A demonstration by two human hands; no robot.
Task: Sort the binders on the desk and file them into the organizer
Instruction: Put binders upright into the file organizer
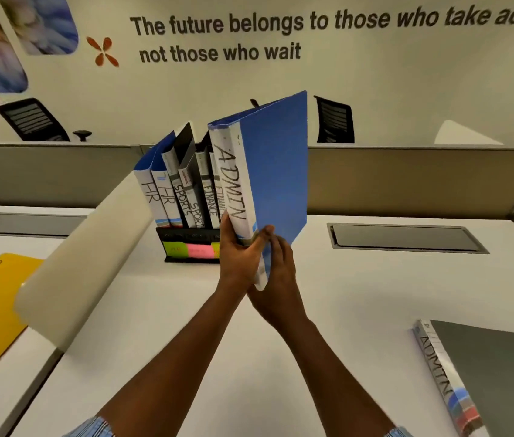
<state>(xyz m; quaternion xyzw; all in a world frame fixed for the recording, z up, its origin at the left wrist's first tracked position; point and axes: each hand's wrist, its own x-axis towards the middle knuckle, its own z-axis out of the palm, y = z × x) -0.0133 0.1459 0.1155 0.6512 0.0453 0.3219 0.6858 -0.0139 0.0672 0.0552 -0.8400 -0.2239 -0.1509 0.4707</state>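
Head view: both hands (257, 263) grip blue ADMIN binder (268, 171) beside organizer (191, 247).

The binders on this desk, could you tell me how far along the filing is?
Six binders already stand in the black organizer, labelled HR, HR, SPORTS, SPORTS, FINANCE, FINANCE. In hand: both the left hand and right hand hold the blue ADMIN binder upright at the organizer's right end, not yet slotted in. Left: the grey ADMIN binder lying flat on the desk.

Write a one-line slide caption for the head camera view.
Both hands, left and right, lift a blue ADMIN binder toward the organizer; a grey ADMIN binder waits on the desk.
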